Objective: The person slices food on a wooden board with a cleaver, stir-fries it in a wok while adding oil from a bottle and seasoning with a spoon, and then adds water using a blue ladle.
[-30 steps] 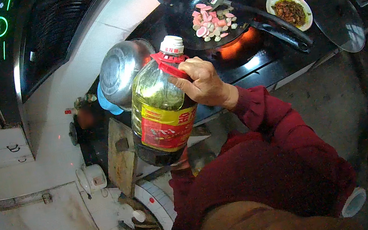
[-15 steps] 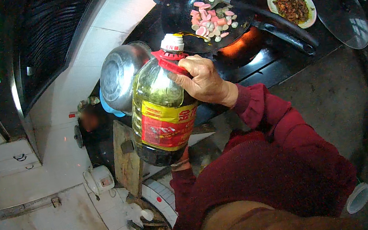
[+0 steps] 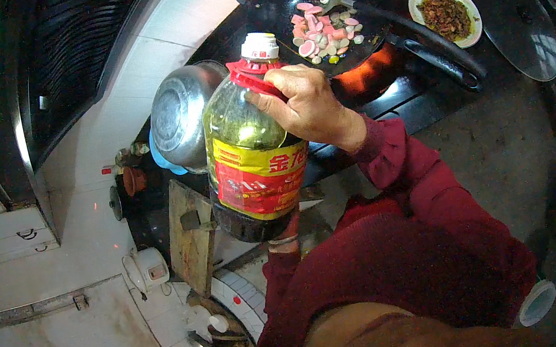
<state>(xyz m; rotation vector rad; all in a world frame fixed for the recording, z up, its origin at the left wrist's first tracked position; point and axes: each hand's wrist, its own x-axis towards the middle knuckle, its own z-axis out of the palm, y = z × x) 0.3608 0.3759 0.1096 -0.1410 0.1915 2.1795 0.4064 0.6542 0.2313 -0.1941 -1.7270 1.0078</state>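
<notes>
Head view, left to right. At nine o'clock, a dark range hood with a glowing green ring, hung over the cooking zone for the fumes. Further in, an upturned steel pot by the tiled wall, parked out of the way of the burner, and below it a wooden chopping board leaning on edge, probably to save space.

At centre, a large cooking-oil bottle, yellow-green oil inside, red and yellow label, red carry handle and white cap at the top. Held aloft and nearly upright, neck pointing toward twelve o'clock at the wok; cap looks on. Underneath, at six o'clock of the bottle, the left hand, mostly hidden, seemingly cupped against the base to bear the weight; grip itself cannot be told. At the bottle's shoulder, the right hand, closed around the red handle and neck for steering.

At one o'clock, a black wok with pink and pale sliced pieces over an orange flame, a spatula resting inside. At two o'clock, a plate of dark cooked food, set just beside the stove; further right a glass lid, laid flat.
</notes>
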